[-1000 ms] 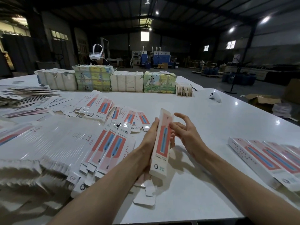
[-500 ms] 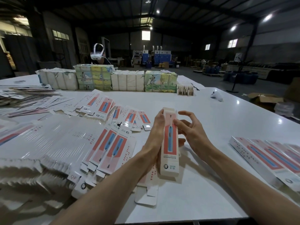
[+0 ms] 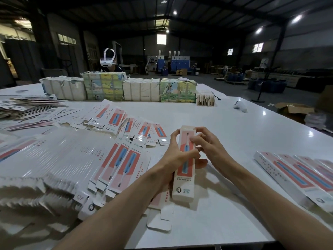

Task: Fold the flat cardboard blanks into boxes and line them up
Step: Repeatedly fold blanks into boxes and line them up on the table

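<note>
Since a second ago the box (image 3: 184, 168) has swung from a slant to point almost straight away from the person. The right hand (image 3: 210, 150), spread and loose back then, has closed onto its far end. The left hand (image 3: 175, 156) wraps the left edge with the thumb laid over the printed front. The right hand's fingers (image 3: 197, 139) curl onto the right edge near the top flap, so both hands hold the box in a narrow grip.

The box is lifted over the white desk (image 3: 225, 123), between the fanned blanks (image 3: 126, 159) on the left and the row of finished boxes (image 3: 297, 175) on the right. I cannot tell whether its near end touches the loose blank beneath.

It looks like thin, glossy card: a long, narrow, hollow sleeve, very light. The broad faces would likely bow or crease if squeezed mid-length, so the folded corners, where it is stiffest, are the better place to hold it. The coating looks slick, so a pinch across the edges should hold better than flat pressure. The end flaps show plain beige card and seem the weakest part.

The blanks lie flat and overlapped like shingles. Paper-wrapped bundles (image 3: 142, 89) line the far side.
</note>
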The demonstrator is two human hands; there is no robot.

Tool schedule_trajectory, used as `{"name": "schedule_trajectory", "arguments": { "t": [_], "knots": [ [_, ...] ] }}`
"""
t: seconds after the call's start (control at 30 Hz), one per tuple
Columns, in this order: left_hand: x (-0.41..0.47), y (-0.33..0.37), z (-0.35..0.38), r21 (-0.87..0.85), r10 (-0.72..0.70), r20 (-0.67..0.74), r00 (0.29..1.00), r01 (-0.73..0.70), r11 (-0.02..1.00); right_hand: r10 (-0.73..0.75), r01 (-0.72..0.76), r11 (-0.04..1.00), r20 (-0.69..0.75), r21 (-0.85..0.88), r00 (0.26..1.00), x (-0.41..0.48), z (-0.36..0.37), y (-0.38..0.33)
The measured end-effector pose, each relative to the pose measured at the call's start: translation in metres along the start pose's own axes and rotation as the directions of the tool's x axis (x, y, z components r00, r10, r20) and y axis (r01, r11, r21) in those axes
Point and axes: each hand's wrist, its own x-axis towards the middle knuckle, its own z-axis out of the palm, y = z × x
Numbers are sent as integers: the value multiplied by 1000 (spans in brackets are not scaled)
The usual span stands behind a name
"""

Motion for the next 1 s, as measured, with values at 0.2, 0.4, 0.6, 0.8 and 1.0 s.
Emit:
{"name": "schedule_trajectory", "arguments": {
  "t": [0.2,0.4,0.6,0.8,1.0],
  "knots": [
    [3,0,2,50,-28,33,999,26,998,-2,-1,1000,-159,-19,987,5,-2,2],
    [4,-3,7,54,-41,105,994,35,998,84,-66,993,-204,97,975,11,-14,5],
    [3,-2,7,50,-74,164,984,67,997,28,-16,997,-167,75,986,6,-19,1],
    [1,0,9,68,-50,147,988,40,997,34,-8,980,-128,201,991,5,-16,-6],
    [-2,0,9,81,-28,162,986,15,997,103,-49,961,-185,273,977,7,-16,-5]
  ]
}}
